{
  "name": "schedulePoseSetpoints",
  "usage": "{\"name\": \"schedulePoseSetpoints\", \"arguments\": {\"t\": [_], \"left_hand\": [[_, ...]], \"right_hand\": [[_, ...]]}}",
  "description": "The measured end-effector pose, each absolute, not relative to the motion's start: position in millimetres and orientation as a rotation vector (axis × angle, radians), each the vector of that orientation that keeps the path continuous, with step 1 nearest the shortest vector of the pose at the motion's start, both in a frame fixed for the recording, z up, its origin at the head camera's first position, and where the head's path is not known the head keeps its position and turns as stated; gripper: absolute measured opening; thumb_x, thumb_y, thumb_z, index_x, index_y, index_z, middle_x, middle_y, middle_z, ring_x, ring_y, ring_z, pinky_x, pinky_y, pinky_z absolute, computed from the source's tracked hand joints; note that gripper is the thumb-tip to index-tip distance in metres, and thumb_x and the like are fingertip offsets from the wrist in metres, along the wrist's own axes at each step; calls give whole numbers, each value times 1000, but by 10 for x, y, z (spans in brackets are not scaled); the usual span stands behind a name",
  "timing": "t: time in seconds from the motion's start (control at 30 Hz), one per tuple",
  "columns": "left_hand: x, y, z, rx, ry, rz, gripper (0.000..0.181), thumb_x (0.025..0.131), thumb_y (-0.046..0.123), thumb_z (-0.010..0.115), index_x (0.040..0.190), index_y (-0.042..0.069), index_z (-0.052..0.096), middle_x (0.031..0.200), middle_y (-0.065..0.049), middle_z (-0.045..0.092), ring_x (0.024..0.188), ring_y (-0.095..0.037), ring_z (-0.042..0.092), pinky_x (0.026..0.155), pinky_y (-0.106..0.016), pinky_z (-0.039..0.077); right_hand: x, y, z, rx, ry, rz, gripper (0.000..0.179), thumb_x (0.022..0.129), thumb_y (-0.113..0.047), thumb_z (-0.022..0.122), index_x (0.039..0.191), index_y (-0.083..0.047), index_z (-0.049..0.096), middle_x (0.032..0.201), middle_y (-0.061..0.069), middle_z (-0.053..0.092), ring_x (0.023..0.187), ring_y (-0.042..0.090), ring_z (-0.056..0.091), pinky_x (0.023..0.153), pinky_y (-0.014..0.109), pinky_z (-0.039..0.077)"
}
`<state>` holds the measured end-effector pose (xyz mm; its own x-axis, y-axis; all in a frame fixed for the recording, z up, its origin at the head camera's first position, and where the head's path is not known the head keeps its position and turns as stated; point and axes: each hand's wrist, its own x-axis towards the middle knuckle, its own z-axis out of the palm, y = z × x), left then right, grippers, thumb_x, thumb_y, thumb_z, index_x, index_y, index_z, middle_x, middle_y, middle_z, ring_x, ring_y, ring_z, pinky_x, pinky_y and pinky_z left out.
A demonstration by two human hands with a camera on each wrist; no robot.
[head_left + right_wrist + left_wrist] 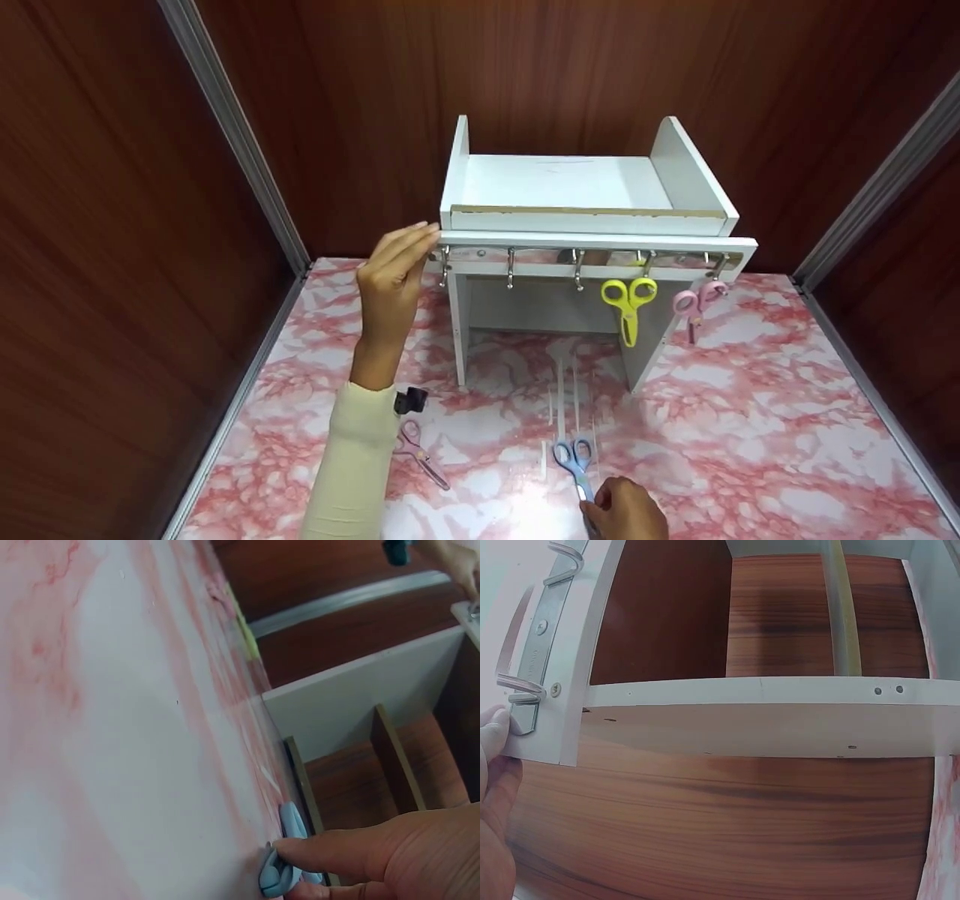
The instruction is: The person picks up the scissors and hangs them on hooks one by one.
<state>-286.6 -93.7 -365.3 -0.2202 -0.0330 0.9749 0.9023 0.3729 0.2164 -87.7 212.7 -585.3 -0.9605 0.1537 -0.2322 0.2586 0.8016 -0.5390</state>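
Observation:
My left hand point(394, 271) pinches the left end of a white hook rail point(600, 241) fixed across the front of a small white shelf unit point(585, 223). In the left wrist view the thumb lies on the front of the rail, near a metal hook point(521, 688), with fingers behind. Low on the table, my right hand point(628, 514) pinches blue scissors point(576, 463) by the blade end, handles pointing toward the shelf. Yellow scissors point(630, 330) hang by a handle loop from a hook at the rail's right, and pink scissors point(695, 309) hang from the rightmost one.
Another pair of pink scissors point(410, 448) lies on the marbled table point(750, 450), beside the left forearm. Pale strips point(561, 397) run along the tabletop before the shelf. Dark wood panels point(360, 112) with metal edge strips point(232, 127) enclose the back and sides.

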Motion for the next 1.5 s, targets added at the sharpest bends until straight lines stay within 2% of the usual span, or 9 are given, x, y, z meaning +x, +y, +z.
{"name": "schedulePoseSetpoints", "arguments": {"t": [0.37, 0.63, 0.97, 1.5], "left_hand": [[-2863, -918, -3653, -808, -1513, -1089, 19, 81, -5, 68, 98, 1, 74, 102, -9, 71, 98, -26, 64, 87, -31, 52], [-2880, -931, -3673, -802, -1527, -1092, 20, 82, -3, 68, 99, 4, 74, 102, -7, 71, 99, -23, 64, 88, -32, 52], [-2867, -930, -3658, -801, -1533, -1086, 19, 82, -4, 68, 99, 3, 74, 102, -9, 71, 99, -24, 64, 87, -33, 53], [-2869, -930, -3672, -798, -1546, -1092, 21, 82, -4, 68, 101, 3, 74, 103, -9, 71, 100, -25, 64, 87, -33, 53]], "right_hand": [[-831, 2095, -5874, 342, 2855, -863, 32, 76, -29, 77, 66, -16, 50, 64, -3, 45, 55, 13, 45, 47, 29, 37], [-817, 2109, -5914, 326, 2910, -892, 30, 78, -24, 73, 69, -15, 46, 59, -3, 42, 50, 14, 41, 44, 29, 33], [-786, 2175, -6001, 229, 2960, -1039, 18, 84, -14, 66, 84, -13, 48, 59, -6, 43, 47, 11, 40, 44, 27, 33], [-766, 2197, -6074, 108, 3075, -1127, 21, 83, -3, 68, 90, -11, 50, 65, -7, 45, 52, 5, 41, 48, 25, 38]]}}
